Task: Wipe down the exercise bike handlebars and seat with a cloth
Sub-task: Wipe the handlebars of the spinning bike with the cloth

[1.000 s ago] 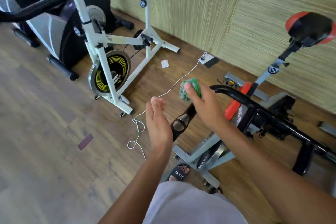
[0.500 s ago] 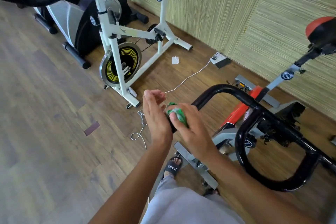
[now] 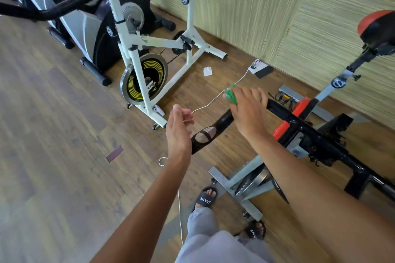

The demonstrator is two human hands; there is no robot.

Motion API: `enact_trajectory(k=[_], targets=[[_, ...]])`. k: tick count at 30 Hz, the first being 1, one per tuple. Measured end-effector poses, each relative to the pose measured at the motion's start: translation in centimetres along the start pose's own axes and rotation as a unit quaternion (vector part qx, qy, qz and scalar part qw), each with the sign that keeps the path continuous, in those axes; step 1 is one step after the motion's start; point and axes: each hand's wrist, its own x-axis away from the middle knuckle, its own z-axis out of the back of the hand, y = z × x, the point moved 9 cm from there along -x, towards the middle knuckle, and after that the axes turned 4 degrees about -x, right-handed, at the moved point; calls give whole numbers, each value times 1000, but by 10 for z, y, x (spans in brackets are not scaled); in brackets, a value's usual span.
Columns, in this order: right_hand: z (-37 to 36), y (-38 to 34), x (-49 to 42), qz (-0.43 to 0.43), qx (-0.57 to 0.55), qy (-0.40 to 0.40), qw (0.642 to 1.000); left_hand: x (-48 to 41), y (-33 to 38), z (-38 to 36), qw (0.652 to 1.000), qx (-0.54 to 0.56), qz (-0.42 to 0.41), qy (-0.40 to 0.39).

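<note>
My right hand (image 3: 248,109) grips a small green cloth (image 3: 230,96) and holds it against the black handlebar (image 3: 213,130) of the red and black exercise bike, near the bar's bend. Most of the cloth is hidden under my fingers. My left hand (image 3: 178,132) hovers just left of the handlebar's lower end, fingers relaxed, holding nothing. The bike's red and black seat (image 3: 378,28) stands at the far right.
A white exercise bike (image 3: 149,66) with a yellow-ringed flywheel stands ahead, with a larger grey machine (image 3: 85,25) behind it. A white cable (image 3: 215,100) runs across the wooden floor to a socket box (image 3: 259,68) by the wall. My sandalled feet (image 3: 205,197) are below.
My right hand has slid the cloth up along the handlebar, away from my left hand. My left hand has stayed near the bar's lower end.
</note>
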Motion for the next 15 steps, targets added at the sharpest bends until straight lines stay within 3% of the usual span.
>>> enact_trajectory(k=[2, 4, 7, 9, 13, 15], targets=[[11, 12, -6, -59, 13, 25, 998, -4, 4, -13, 986, -137, -22, -93], [28, 27, 1, -156, -20, 81, 984, -11, 5, -25, 941, -277, -47, -188], [57, 45, 33, -309, -175, 208, 911, -27, 7, -38, 896, -351, -93, -255], [53, 52, 58, -377, -356, 260, 815, -42, 10, -57, 878, -371, -115, -281], [3, 41, 118, -551, -583, 303, 514, -58, 34, -125, 849, -361, -146, -358], [-21, 24, 129, -588, -648, 300, 381, -52, 50, -159, 820, -356, -176, -413]])
